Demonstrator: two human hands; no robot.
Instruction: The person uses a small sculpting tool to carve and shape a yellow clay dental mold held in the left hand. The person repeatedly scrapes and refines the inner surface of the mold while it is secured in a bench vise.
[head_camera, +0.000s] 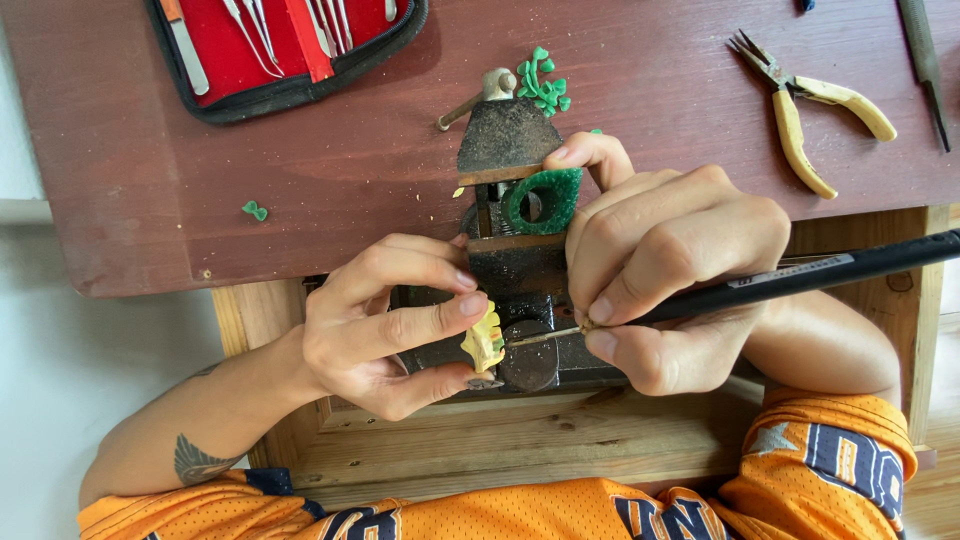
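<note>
Hands met over a small dark bench vise (510, 290) fixed at the near edge of a reddish-brown wooden table (150, 180). The left hand (385, 335) pinched a small yellow carved piece (485, 342) between thumb and forefinger, the fingers closed tight around it, just left of the vise's round knob. The right hand (665, 265) gripped a black-handled tool (800, 280) like a pen, its fingers curled shut on the shaft, the handle running off to the right edge. The tool's thin metal tip touched the right side of the yellow piece. The right forefinger stretched far, resting against a green ring-shaped wax piece (545, 198) that sat in the vise, just beyond the hands.

Farther on the table, just beyond the vise, lay a cluster of green wax bits (543, 85), and a single green scrap (255, 210) lay well to the left. A red-lined black tool case (285, 50) holding metal instruments stood open at the far left. Yellow-handled pliers (810, 110) lay at the far right, near a dark file (925, 60) at the table's right edge. The person wore an orange mesh jersey (500, 510), seen along the near edge, and a tattoo showed on the left forearm.
</note>
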